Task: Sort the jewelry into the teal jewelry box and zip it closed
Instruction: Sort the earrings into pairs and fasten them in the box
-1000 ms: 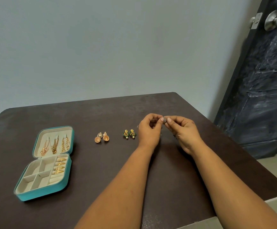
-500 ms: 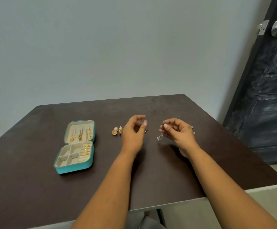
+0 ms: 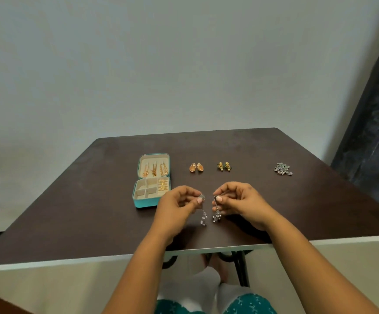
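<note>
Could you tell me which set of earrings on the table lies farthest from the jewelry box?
The silver cluster near the table's right edge; the orange pair and green-and-gold pair lie nearer the teal jewelry box.

We see a teal jewelry box [image 3: 143, 203] with a cream lining, gold pieces [image 3: 154, 171] in its lid, on our dark brown table [image 3: 93, 200]. Beyond it lie peach-orange earrings [image 3: 196, 167], green-and-gold earrings [image 3: 224, 166] and a silver-grey cluster [image 3: 283, 169]. Our trousers [image 3: 247, 304] are teal with small pale marks.
</note>
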